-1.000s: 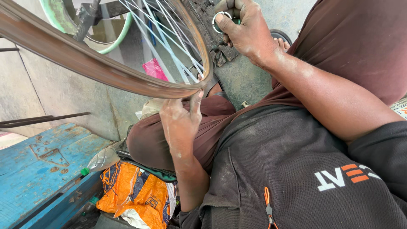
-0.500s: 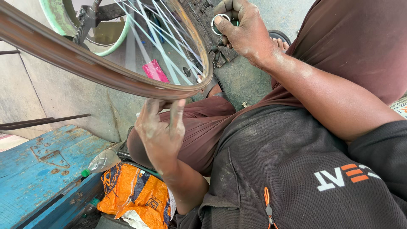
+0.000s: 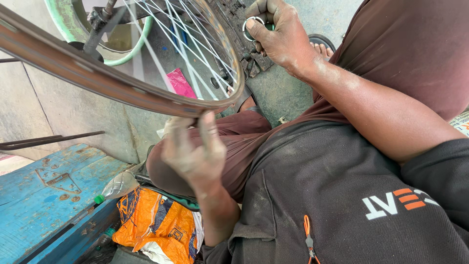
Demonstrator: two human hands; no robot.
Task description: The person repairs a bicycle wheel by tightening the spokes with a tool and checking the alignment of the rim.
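Fingers (image 3: 207, 128) of the left hand (image 3: 193, 156) reach up and touch the bottom edge of the bike wheel rim (image 3: 112, 85). They are spread out a bit and press on the rim from below, not wrapped all the way around it. The rim is brown and dusty, and it runs from the left side across to the middle, right over the person's knee. Thin shiny spokes (image 3: 176, 44) fan out from the rim toward the top.

Up high, the right hand (image 3: 283, 36) is curled shut around a small round metal tool (image 3: 253, 27) with a ring shape. It holds this tool close to the far side of the wheel, beside the spokes. The right arm stretches across the person's dark red trousers (image 3: 410, 54).

Behind the wheel, a pale green ring (image 3: 129, 49) shows, and a pink scrap (image 3: 181, 83) lies on the grey floor. A toe in a sandal (image 3: 323, 48) peeks out near the right hand.

Down at the bottom, an orange bag (image 3: 156, 222) sits next to a blue wooden desk (image 3: 44, 195). A clear plastic bottle with a green cap (image 3: 117, 186) lies between the bag and the desk. The person wears a dark grey shirt (image 3: 332, 205).
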